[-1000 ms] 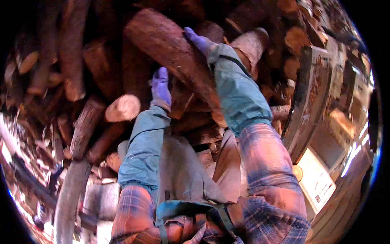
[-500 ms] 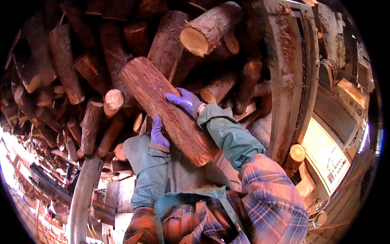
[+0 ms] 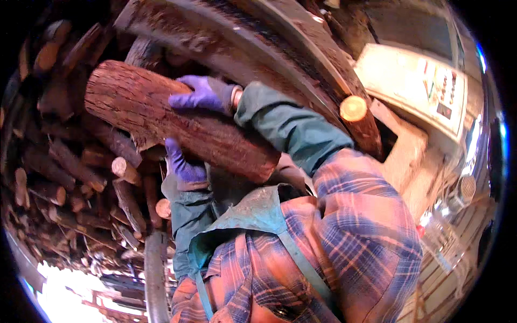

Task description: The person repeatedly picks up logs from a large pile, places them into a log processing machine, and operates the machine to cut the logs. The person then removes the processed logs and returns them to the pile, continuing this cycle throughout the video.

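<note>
A thick, reddish-brown log (image 3: 172,121) with rough bark lies slantwise across my front, held up off the pile. My right hand (image 3: 203,95), in a purple glove, grips it from the upper side with its fingers over the bark. Along the lower edge my left hand (image 3: 186,168), gloved the same way, supports the log; its thumb points up and the rest of its fingers are hidden under the wood. Green sleeve covers are on both my forearms.
Stacked logs (image 3: 75,164) fill the left side. A long, worn beam (image 3: 215,51) runs just beyond the log. At the right are an upright round log (image 3: 356,114) and a pale panel (image 3: 401,81) with a printed sheet. A narrow post (image 3: 156,274) stands at lower left.
The view has swung to the right, bringing the beam and the pale panel across the top. The log has turned flatter and come closer to my body, still in both hands.
</note>
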A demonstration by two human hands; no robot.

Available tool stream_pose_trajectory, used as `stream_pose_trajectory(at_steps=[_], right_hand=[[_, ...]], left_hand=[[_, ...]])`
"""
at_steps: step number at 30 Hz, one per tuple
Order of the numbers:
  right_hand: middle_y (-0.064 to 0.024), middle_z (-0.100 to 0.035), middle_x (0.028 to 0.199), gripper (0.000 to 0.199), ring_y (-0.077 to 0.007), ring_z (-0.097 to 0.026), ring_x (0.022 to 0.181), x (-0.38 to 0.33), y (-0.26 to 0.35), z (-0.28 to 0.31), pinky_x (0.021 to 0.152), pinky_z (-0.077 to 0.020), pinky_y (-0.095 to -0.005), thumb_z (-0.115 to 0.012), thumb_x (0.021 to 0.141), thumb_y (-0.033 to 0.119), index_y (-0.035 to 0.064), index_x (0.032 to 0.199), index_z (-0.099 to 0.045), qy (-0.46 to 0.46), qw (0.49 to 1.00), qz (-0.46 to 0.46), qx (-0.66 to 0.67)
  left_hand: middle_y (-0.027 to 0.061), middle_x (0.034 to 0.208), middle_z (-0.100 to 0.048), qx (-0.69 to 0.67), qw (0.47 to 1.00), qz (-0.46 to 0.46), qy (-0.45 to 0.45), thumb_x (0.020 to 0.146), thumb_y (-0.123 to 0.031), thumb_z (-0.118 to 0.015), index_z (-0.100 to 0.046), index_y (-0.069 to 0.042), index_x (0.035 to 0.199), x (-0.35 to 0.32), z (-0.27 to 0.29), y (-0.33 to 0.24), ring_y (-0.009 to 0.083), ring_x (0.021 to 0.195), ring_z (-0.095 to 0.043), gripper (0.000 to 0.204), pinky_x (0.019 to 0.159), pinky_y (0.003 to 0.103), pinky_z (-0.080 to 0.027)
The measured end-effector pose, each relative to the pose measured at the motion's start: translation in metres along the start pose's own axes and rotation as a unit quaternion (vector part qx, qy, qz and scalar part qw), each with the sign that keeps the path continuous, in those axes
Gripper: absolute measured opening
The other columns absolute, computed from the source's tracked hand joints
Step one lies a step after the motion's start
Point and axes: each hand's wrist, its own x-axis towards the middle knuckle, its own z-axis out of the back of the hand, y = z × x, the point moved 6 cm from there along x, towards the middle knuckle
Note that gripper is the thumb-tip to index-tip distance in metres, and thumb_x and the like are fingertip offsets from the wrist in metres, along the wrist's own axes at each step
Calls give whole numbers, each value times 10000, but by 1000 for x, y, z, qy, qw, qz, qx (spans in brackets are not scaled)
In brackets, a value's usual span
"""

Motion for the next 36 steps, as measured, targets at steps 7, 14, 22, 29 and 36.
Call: stream_pose_trajectory(at_steps=[7, 14, 22, 29, 36], right_hand=[[-163, -624, 1277, 753, -247, -566, 1219, -158, 43, 204, 1066, -410, -363, -694, 864, 575, 43, 1374, -537, -113, 976, -5, -184], [-198, -617, 1301, 609, -376, -594, 1182, -287, -127, 310, 1013, -461, -417, -628, 919, 506, 101, 1368, -558, -398, 821, -43, -407], [-159, -667, 1233, 461, -331, -616, 1170, -311, -134, 325, 1015, -464, -421, -606, 955, 437, 85, 1248, -655, -480, 801, 1, -356], [-186, -621, 1303, 473, -312, -579, 1216, -325, -158, 312, 1056, -432, -398, -580, 985, 360, 10, 1303, -594, -463, 808, 23, -364], [-185, -606, 1311, 457, -279, -572, 1191, -190, -97, 255, 1060, -428, -389, -607, 991, 258, -63, 1313, -561, -333, 881, 93, -322]], left_hand=[[69, 1296, -589, 295, 947, 42, 119, 994, -352, -602, -545, -99, 1357, 27, -91, 166, 214, 1167, -545, 446, 1026, 373, -445], [83, 1315, -593, 495, 721, 314, 368, 951, -122, -667, -510, -10, 1394, -49, -137, 306, 182, 1179, -575, 483, 1033, 318, -456], [85, 1231, -651, 559, 760, 238, 230, 949, -152, -651, -578, 24, 1299, -18, -103, 269, 169, 1130, -606, 399, 1007, 315, -470], [138, 1161, -674, 611, 761, 34, 216, 950, -299, -630, -644, -12, 1237, 23, -73, 208, 218, 1095, -618, 406, 985, 363, -483], [125, 1092, -698, 609, 781, -117, 73, 919, -334, -648, -677, -51, 1158, 31, 17, 110, 245, 1063, -643, 372, 953, 362, -479]])
